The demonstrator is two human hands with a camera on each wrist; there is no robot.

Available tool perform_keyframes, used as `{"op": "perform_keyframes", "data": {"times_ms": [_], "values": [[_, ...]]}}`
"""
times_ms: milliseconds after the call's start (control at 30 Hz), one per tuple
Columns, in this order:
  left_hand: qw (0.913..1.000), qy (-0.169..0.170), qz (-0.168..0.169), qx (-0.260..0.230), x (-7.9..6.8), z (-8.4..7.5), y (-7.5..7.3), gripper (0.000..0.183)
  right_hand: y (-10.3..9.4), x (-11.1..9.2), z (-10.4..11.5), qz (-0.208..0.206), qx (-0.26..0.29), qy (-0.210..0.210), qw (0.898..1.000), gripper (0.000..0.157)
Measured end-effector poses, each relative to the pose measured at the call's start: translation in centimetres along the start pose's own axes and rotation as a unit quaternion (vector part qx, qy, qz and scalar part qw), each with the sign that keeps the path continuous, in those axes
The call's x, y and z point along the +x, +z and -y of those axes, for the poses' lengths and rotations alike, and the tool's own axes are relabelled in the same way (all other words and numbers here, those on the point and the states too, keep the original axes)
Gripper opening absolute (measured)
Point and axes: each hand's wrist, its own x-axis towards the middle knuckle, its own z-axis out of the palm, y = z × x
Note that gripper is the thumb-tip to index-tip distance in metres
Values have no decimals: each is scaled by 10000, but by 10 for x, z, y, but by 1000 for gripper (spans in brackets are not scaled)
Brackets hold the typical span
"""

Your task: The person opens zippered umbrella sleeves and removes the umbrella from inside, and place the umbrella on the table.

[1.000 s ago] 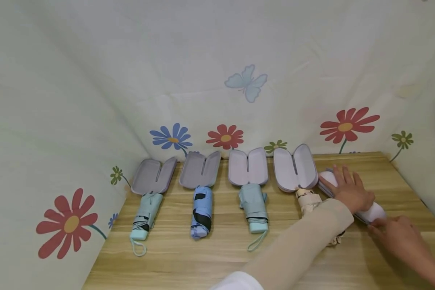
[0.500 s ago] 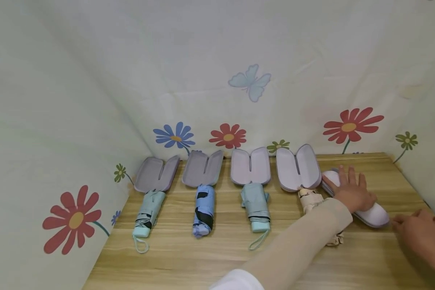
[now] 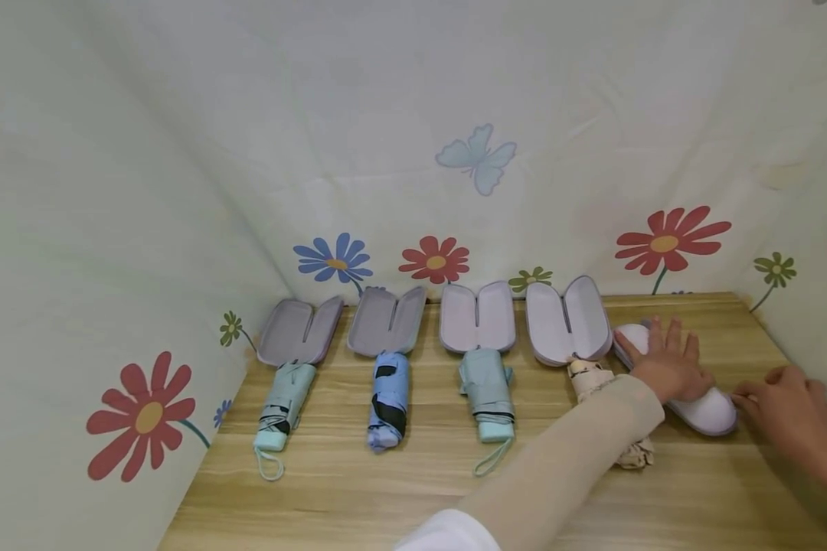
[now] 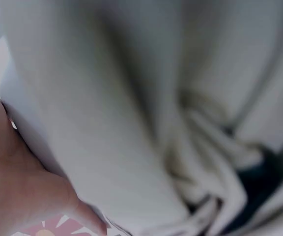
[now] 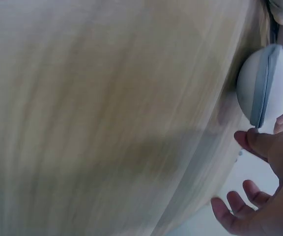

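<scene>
A closed white zip case [image 3: 713, 413] with a grey seam lies slanted at the right of the table. My left hand [image 3: 671, 367] rests on top of it with the fingers spread. At the case's near right end, my right hand [image 3: 789, 405] pinches the end of the zipper between thumb and forefinger. The right wrist view shows these fingertips right at the end of the zipper seam [image 5: 265, 88], with the other fingers loosely bent. A beige folded umbrella [image 3: 589, 376] lies partly hidden under the left sleeve. In the left wrist view, sleeve cloth [image 4: 97, 123] covers most of the picture.
Several opened cases, such as a grey one [image 3: 288, 330] and a pale one [image 3: 474, 317], stand in a row along the back. Folded umbrellas lie before them: two teal umbrellas [image 3: 282, 402] and a blue umbrella [image 3: 388, 398]. A flowered cloth [image 3: 358, 184] encloses the wooden table [image 3: 400, 505].
My right hand leaves the near end of the case, moves right, then comes back to its right end. The case's near end now lies flatter. My left hand stays on top.
</scene>
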Motion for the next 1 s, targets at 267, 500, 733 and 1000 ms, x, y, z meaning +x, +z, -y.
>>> {"op": "perform_keyframes", "data": {"times_ms": [267,500,733,1000], "values": [[9986,515,-66,58,7,6,7,63,16,20,-3,-465,429,-721,9954,17],[9969,783,41,65,0,10,1,67,21,35,-3,-205,840,-435,9953,2],[9958,893,79,187,18,2,8,75,23,53,-10,-73,882,-367,9954,6],[9957,914,42,160,30,4,15,79,19,60,-6,369,753,-316,9960,13]]}}
